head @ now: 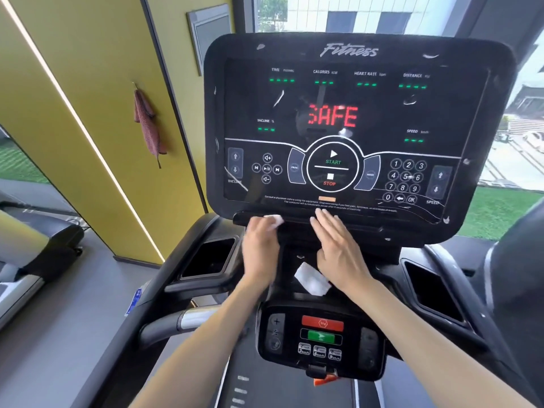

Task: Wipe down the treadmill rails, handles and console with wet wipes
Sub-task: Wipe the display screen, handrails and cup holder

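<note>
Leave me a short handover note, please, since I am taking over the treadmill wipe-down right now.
Left hand: on a crumpled white wet wipe at the black ledge under the black treadmill console; grip blurred.
Right hand: open, straight fingers at the same ledge, holding nothing.
A second white wipe lies on the black housing beside the right wrist.
Done: cannot tell; white marks show on the console.
Left, likely: console face, black-and-silver handle.
</note>
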The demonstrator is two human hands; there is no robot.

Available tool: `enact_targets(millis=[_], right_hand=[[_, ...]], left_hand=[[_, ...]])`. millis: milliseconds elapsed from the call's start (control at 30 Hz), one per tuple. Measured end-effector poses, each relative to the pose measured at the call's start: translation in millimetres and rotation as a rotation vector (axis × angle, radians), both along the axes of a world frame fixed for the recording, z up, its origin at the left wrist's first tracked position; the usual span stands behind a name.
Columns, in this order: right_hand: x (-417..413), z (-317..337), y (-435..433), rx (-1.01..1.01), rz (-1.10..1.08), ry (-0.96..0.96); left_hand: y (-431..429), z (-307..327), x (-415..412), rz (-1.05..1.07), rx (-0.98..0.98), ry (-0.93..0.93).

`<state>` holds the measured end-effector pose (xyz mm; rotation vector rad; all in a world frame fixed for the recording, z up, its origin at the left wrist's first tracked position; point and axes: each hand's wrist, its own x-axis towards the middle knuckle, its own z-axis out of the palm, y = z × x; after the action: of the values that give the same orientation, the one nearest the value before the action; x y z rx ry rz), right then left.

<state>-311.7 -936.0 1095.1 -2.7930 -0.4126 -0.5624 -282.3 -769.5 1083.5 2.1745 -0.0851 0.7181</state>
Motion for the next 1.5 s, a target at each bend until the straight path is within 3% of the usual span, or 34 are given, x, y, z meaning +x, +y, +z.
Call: enact_targets(millis=[133, 300, 367, 567, 767, 967, 1133, 1267, 1367, 1500], right_hand=[[-7.1, -2.9, -29.4, 0.11, -0.205, -0.015], [-10.3, -3.7, -36.6, 0.118, -0.228, -0.003], [-10.9, -4.1, -38.6, 0.127, -0.222, -0.013], [-11.6, -6.3, -35.9, 0.129, -0.208, -0.093], [-12.2, -8.6, -40.3, 0.121, -0.197, -0.085], [-9.8, -10.3, -37.8, 0.159, -0.213, -0.099], [-9.9, -6.4, -43.3, 0.136, -0.179, -0.084], [-9.4, -6.3, -42.5, 0.137, -0.192, -0.107], [-9.1, -6.8, -39.3, 0.142, -0.202, -0.118], [-9.4, -3.5, -41.6, 0.13, -0.168, -0.132]], left_hand=[[10.2, 9.0, 5.0, 0.244, -0.158, 0.107], [-43.6, 14.3, 2.2, -0.195, 0.15, -0.101], [-39.7, 14.6, 4.7, -0.258, 0.211, -0.096], [-11.7, 7.7, -2.6, 0.031, 0.257, -0.041], [-60.7, 9.6, -3.4, -0.202, 0.402, 0.036], [-25.0, 19.1, 1.4, -0.01, 0.236, 0.058], [-79.2, 17.9, -5.5, -0.224, 0.284, 0.102], [-38.2, 19.1, -0.2, -0.162, 0.276, 0.095], [-29.0, 27.2, 1.4, -0.058, 0.257, 0.197], [-76.7, 30.7, -4.4, -0.195, 0.361, 0.14]])
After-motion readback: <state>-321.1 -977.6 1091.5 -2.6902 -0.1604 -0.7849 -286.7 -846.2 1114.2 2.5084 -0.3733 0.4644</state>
